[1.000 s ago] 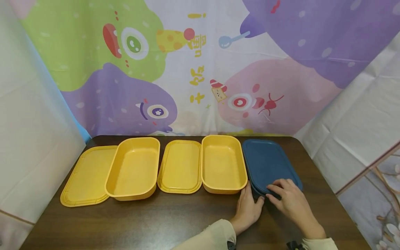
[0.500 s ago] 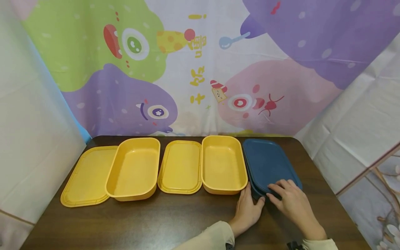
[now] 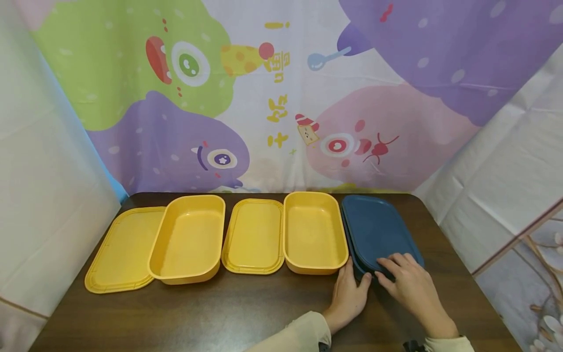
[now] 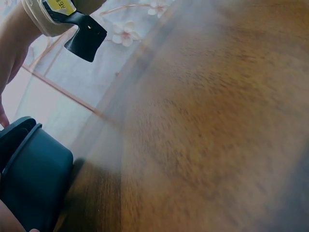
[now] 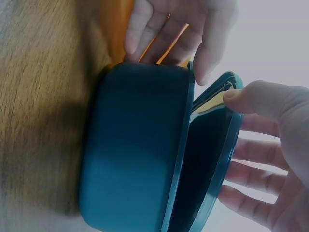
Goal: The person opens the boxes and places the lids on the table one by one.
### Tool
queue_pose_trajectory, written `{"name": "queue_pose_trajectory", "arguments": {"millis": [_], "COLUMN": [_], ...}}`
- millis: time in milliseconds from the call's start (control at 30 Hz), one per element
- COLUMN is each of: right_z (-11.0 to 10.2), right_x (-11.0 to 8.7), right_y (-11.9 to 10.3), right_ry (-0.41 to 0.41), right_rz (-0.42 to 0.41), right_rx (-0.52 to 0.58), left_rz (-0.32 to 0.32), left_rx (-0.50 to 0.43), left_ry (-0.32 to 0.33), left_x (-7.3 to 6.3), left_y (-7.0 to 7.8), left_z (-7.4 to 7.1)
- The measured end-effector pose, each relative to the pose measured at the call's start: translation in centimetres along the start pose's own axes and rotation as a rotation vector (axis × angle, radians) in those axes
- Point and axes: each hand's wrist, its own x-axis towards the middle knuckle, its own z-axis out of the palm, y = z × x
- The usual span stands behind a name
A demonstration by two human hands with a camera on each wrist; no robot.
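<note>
A dark blue food container (image 5: pixel 135 140) stands at the right end of the row, with a matching blue lid (image 3: pixel 380 227) over it. In the right wrist view the lid tilts, leaving a gap along the near rim. My right hand (image 3: pixel 411 288) pinches the lid's near edge, thumb at the underside and fingers on top. My left hand (image 3: pixel 349 298) holds the container's near left corner, fingers along the outer wall and thumb by the rim. Inside the container it is dark. The left wrist view shows only part of the container (image 4: pixel 41 169).
Left of the blue container stand a smaller yellow container (image 3: pixel 314 230), a yellow lid (image 3: pixel 255 237), a larger yellow container (image 3: pixel 189 239) and another yellow lid (image 3: pixel 125 252), partly behind that container. All are on a brown wooden table (image 3: pixel 198 313). A printed curtain (image 3: pixel 281 98) hangs behind.
The lid's near left corner sits slightly farther from the container's rim than before. Both hands keep nearly the same place, and the yellow containers and lids are unmoved.
</note>
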Motion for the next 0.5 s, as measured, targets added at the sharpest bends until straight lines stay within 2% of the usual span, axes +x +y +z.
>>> {"name": "queue_pose_trajectory", "arguments": {"millis": [500], "right_z": [-0.63], "right_x": [0.02], "right_y": [-0.02], "right_ry": [0.008], "right_rz": [0.006], "right_rx": [-0.023], "left_rz": [-0.019], "left_rx": [-0.006], "left_ry": [-0.011], "left_x": [0.05], "left_y": [0.07], "left_z": [-0.05]}}
